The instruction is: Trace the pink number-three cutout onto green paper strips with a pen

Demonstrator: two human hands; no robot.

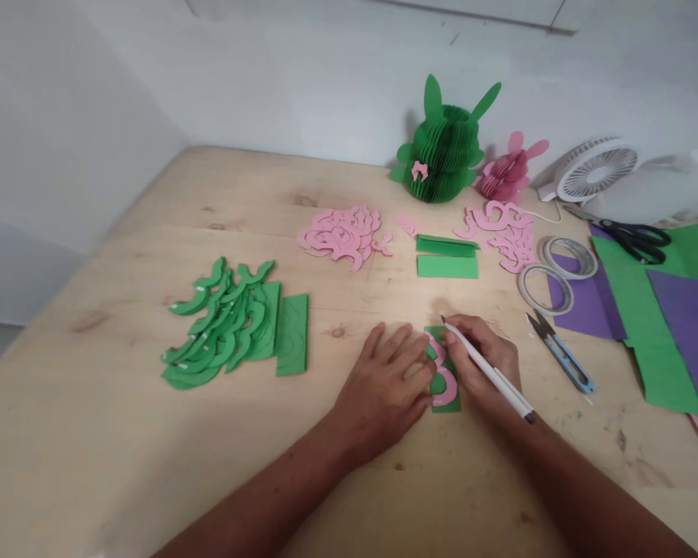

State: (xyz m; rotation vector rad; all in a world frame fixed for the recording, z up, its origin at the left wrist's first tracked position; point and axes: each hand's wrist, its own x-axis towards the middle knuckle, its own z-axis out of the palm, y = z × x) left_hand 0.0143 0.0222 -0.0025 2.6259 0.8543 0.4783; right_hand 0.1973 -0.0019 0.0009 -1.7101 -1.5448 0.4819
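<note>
Here's the pink cutout (452,385), on a green strip (438,384), near side, right of centre; our left hand (387,380), spread and gripping nothing, rests at its left edge, presumably stopping any slip. Our right hand (497,350) pinches the white pen (492,373) low, probably for control. We see no containers: green pieces (226,325) heap loosely left, pink ones (340,236) farther off.
</note>
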